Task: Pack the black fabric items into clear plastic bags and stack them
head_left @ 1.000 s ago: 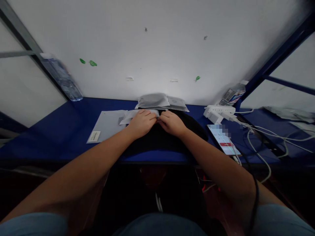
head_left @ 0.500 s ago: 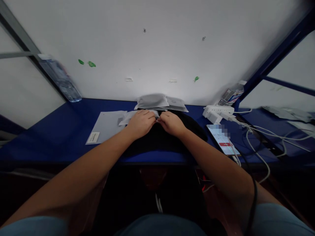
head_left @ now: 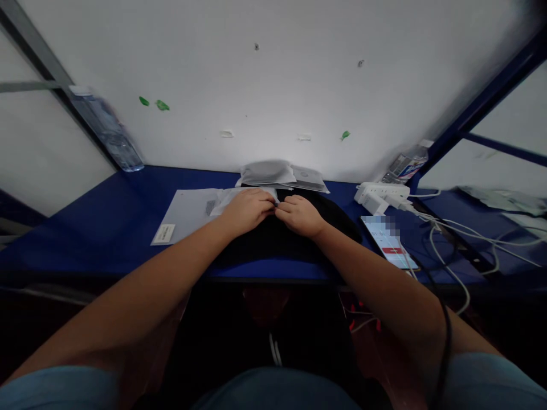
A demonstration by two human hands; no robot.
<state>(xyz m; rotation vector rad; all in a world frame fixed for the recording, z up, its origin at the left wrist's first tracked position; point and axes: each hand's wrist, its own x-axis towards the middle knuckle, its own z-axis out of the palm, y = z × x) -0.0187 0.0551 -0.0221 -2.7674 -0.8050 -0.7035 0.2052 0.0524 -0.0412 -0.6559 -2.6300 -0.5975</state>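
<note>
My left hand [head_left: 247, 209] and my right hand [head_left: 299, 215] rest side by side on a black pad [head_left: 337, 219] on the blue table [head_left: 106, 222]. Both have their fingers curled and meet at the fingertips on something small that I cannot make out. A thin pale packet [head_left: 226, 199] lies under my left hand's fingers. Grey pouches [head_left: 267, 172] are stacked just beyond the hands, against the white wall.
A white sheet with a label [head_left: 183, 213] lies left of the hands. A phone [head_left: 388, 242], a white power strip [head_left: 378, 196] and loose cables [head_left: 453, 239] lie to the right. Plastic bottles stand at far left [head_left: 109, 134] and far right [head_left: 405, 162].
Both hands stay together at the same place on the pad; only the camera view has shifted slightly.
</note>
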